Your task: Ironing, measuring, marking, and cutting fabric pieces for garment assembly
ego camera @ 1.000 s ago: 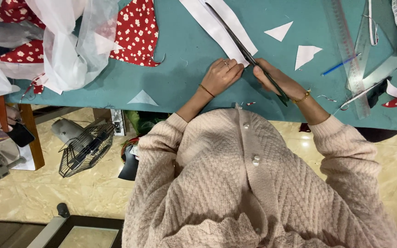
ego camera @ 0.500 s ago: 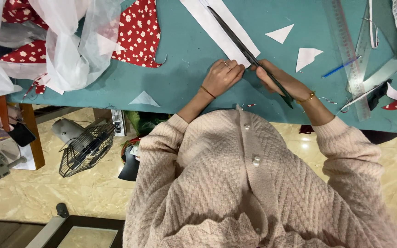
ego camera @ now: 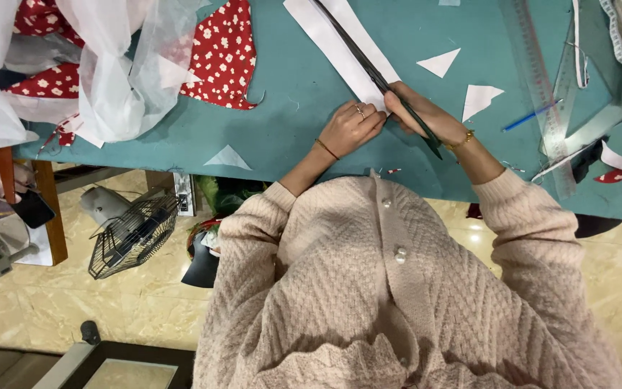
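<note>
A long white paper strip (ego camera: 329, 39) lies slanted on the teal table (ego camera: 289, 94). My left hand (ego camera: 350, 126), with a ring and a thin bracelet, presses flat on the near end of the strip. My right hand (ego camera: 420, 115), wearing a gold bracelet, is shut on a long thin dark tool (ego camera: 358, 50) that lies along the strip; its near tip sticks out past my wrist. I cannot tell whether it is a ruler or shears. My hands are close together, almost touching.
Red flower-print fabric (ego camera: 224, 54) and sheer white material (ego camera: 120, 79) lie at the left. White paper triangles (ego camera: 480, 97) lie to the right, with a clear ruler (ego camera: 538, 79), a blue pen (ego camera: 530, 117) and a set square (ego camera: 599, 108). A wire fan (ego camera: 134, 234) stands on the floor.
</note>
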